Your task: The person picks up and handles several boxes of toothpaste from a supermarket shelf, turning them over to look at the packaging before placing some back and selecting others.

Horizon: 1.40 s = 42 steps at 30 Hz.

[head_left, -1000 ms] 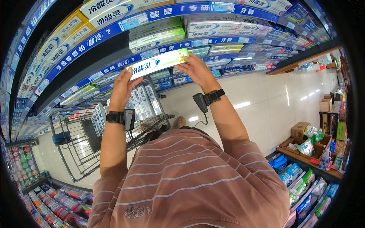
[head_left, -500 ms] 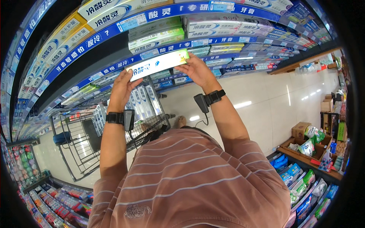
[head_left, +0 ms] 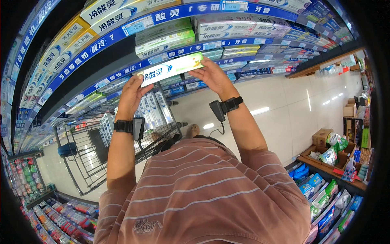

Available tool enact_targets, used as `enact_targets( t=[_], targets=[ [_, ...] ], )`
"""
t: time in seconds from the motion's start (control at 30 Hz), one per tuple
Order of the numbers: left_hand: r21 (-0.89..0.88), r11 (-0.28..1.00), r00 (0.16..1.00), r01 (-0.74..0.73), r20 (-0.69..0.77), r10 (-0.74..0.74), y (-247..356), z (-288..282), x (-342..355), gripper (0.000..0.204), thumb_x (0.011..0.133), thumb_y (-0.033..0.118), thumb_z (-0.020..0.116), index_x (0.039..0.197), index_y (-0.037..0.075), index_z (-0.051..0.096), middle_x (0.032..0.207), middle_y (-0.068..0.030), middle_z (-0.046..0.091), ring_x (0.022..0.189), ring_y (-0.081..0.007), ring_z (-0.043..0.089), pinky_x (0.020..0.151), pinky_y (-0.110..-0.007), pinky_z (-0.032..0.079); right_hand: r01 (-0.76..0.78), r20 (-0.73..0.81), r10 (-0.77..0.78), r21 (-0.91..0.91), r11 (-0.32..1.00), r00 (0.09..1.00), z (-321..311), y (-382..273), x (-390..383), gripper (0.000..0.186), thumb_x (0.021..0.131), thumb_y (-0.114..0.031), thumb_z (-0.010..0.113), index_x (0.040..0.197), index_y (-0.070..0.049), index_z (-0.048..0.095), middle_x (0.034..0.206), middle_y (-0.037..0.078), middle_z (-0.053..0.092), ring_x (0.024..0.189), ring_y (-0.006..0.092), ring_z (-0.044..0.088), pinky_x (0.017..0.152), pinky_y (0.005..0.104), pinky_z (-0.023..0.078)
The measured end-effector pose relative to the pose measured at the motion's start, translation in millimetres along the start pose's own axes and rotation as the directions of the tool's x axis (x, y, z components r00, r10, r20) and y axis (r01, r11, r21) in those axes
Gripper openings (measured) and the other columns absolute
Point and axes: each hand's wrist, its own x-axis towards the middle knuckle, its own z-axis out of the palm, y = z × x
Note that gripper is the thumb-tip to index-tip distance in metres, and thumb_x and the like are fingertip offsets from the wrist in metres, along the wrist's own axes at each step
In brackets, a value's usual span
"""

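Note:
Between both hands I hold a long white toothpaste box (head_left: 172, 67) with a pale green right end, in front of the shelves. My left hand (head_left: 132, 93) grips its left end, with thumb and fingers closed on it. My right hand (head_left: 213, 78) grips the green end with curled fingers. Just beyond the box, green and white cartons (head_left: 164, 42) sit on a shelf with blue edge strips (head_left: 97, 44). Below my left hand stands a wire shopping cart (head_left: 75, 156) holding several white-and-blue toothpaste cartons (head_left: 158, 107). Each wrist wears a black strapped device with a cable.
Toothpaste shelves curve across the top and left. A tiled floor (head_left: 276, 105) lies under me, with my shoe (head_left: 193, 131) showing. Brown wooden bins (head_left: 341, 160) with bags and a carton stand at right, beside packs of goods (head_left: 325, 195). More stocked racks (head_left: 61, 215) are at lower left.
The box and both hands have shifted very slightly to the right. The grip looks the same, and the surroundings are almost unchanged.

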Motion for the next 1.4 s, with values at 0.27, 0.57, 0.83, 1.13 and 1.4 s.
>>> enact_targets(
  t=[0.27,0.57,0.83,1.13,1.4],
  targets=[
    [-0.01,1.0,1.0,-0.006,-0.011,0.006,1.3,1.1,2.5,0.034,0.1,0.02,0.057,0.122,-0.005,0.054,0.116,-0.013,0.062,0.105,-0.0199,0.064,0.093,-0.034,0.057,-0.006,-0.039,0.007,0.014,1.0,0.999,-1.0,1.0,2.0,0.038,0.1,-0.016,0.048,0.134,0.0,0.046,0.127,0.017,0.058,0.115,0.0288,0.06,0.104,0.0444,0.048],
    [-0.004,1.0,0.998,-0.029,-0.062,0.028,5.3,0.0,-13.2,0.04,0.1,0.018,0.056,0.131,-0.006,0.049,0.121,-0.0146,0.06,0.108,-0.0196,0.063,0.091,-0.032,0.058,-0.032,0.016,0.032,0.009,0.999,0.999,4.1,6.3,-0.1,0.035,0.102,-0.024,0.05,0.13,-0.003,0.049,0.126,0.015,0.059,0.118,0.0291,0.058,0.106,0.046,0.046],
    [0.008,0.999,0.994,-0.048,-0.101,0.048,14.1,-4.0,-27.9,0.044,0.099,0.018,0.057,0.136,-0.004,0.047,0.123,-0.0151,0.059,0.11,-0.0222,0.063,0.092,-0.032,0.058,-0.062,-0.018,0.062,-0.044,0.997,0.998,17.9,8.2,-6.2,0.039,0.103,-0.023,0.046,0.136,-0.003,0.044,0.127,0.015,0.058,0.112,0.0263,0.062,0.1,0.0419,0.052],
    [0.034,0.994,0.995,-0.103,-0.001,0.103,22.8,-14.5,-32.5,0.048,0.1,0.019,0.056,0.144,0.005,0.043,0.128,-0.0068,0.057,0.117,-0.0162,0.055,0.101,-0.032,0.046,-0.044,-0.015,0.042,-0.129,0.991,0.999,44.9,1.9,-31.3,0.048,0.104,-0.026,0.045,0.146,-0.004,0.035,0.131,0.016,0.055,0.112,0.0269,0.063,0.097,0.0421,0.054],
    [0.115,0.986,0.986,-0.121,0.127,0.106,33.4,-26.2,-48.0,0.05,0.1,0.011,0.053,0.147,0.006,0.038,0.139,-0.0103,0.05,0.126,-0.0196,0.05,0.108,-0.033,0.042,0.04,-0.012,-0.042,-0.13,0.991,0.999,66.4,1.9,-50.6,0.05,0.104,-0.023,0.044,0.149,-0.007,0.03,0.134,0.017,0.052,0.117,0.0302,0.059,0.098,0.0454,0.052]
  ],
)
